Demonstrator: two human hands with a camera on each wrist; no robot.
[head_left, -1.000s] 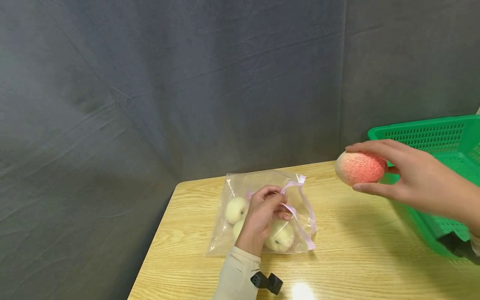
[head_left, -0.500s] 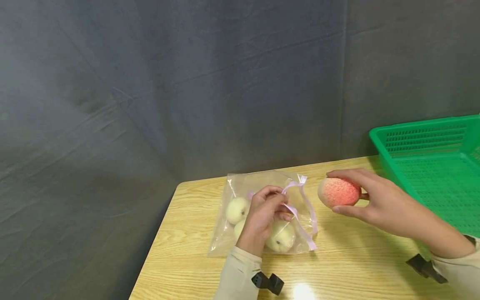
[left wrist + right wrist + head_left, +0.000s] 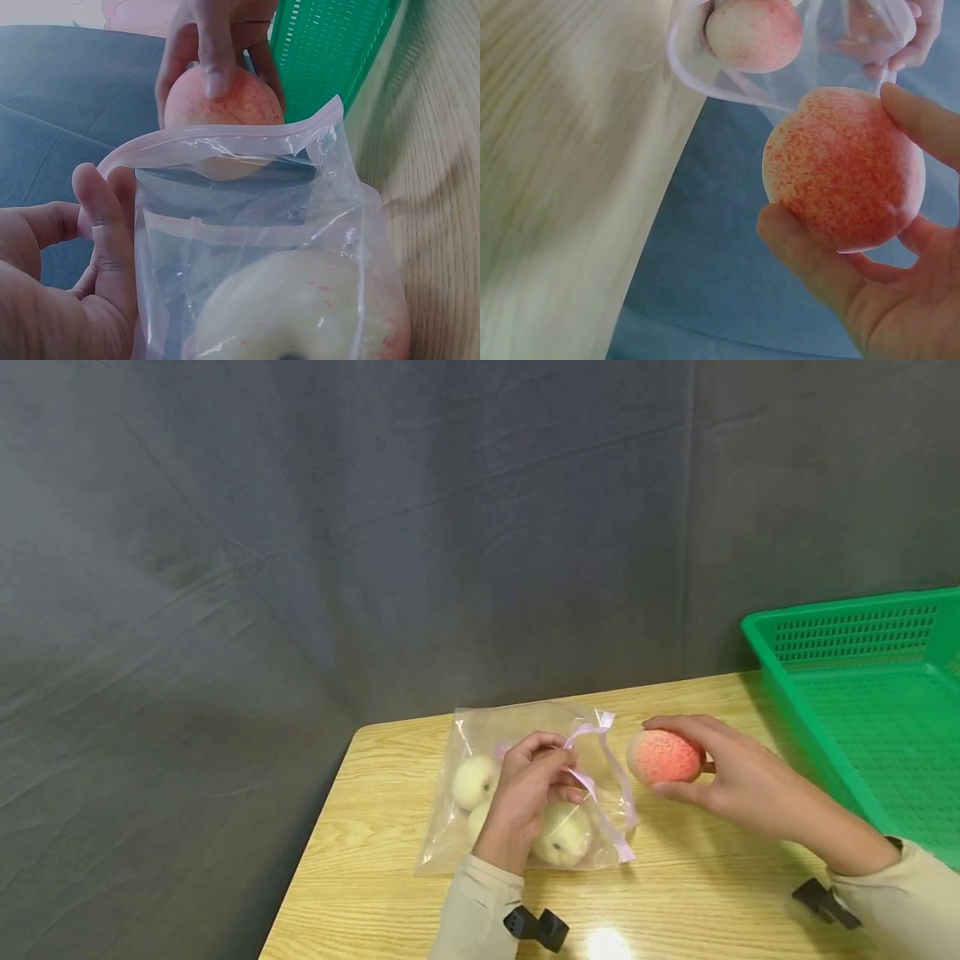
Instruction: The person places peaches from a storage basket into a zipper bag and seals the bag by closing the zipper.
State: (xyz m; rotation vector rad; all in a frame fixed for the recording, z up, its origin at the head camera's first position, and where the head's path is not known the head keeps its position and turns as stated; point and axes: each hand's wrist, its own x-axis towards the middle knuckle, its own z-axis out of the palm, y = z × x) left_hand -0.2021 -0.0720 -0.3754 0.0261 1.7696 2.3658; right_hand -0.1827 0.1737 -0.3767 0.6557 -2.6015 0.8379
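A clear plastic zip bag [image 3: 487, 727] with a pale pink strip along its mouth lies on the table, its mouth facing right. Inside are several pale peaches [image 3: 474, 782]; one peach [image 3: 757, 34] shows through the opening in the right wrist view. My left hand [image 3: 525, 789] pinches the upper edge of the mouth and keeps it parted. My right hand [image 3: 738, 777] grips a red-speckled peach [image 3: 666, 757] between thumb and fingers, just right of the opening. In the left wrist view that peach [image 3: 225, 105] sits behind the bag's rim, partly covered by it.
A green plastic basket [image 3: 802, 714] with slotted walls stands at the right of the wooden table [image 3: 360, 860]. A dark grey cloth [image 3: 480, 527] hangs behind the table's back edge. Black straps with small blocks [image 3: 536, 928] are on both wrists.
My right hand has carried the peach left and down, from beside the basket to near the bag's mouth, slowing in the last half second. My left hand and the bag have stayed nearly still.
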